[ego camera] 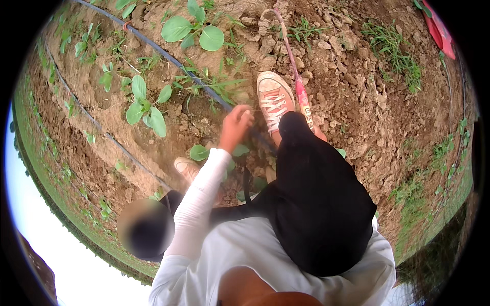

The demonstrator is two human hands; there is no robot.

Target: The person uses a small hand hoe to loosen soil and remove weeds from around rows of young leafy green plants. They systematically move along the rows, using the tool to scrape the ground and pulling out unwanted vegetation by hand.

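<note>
My left hand (236,124), blurred and with its fingers curled, hovers over the soil beside a black irrigation hose (164,51). Whether anything small sits between its fingertips is unclear. Partly hidden behind my black-trousered knee (306,164), my right hand (320,132) grips the red handle of a sickle (301,93). The handle bears writing. Its thin, dirt-stained blade reaches forward and hooks left over the clods. A pink canvas shoe (273,97) with white laces stands just left of the handle. Broad-leaved seedlings (146,107) grow left of my left hand.
Another seedling (195,30) grows ahead, beside grass weeds (208,82) along the hose. My other shoe (186,168) is at the left, near a second hose (115,141). Grass clumps (398,53) and a red plastic-looking item (440,32) lie to the right.
</note>
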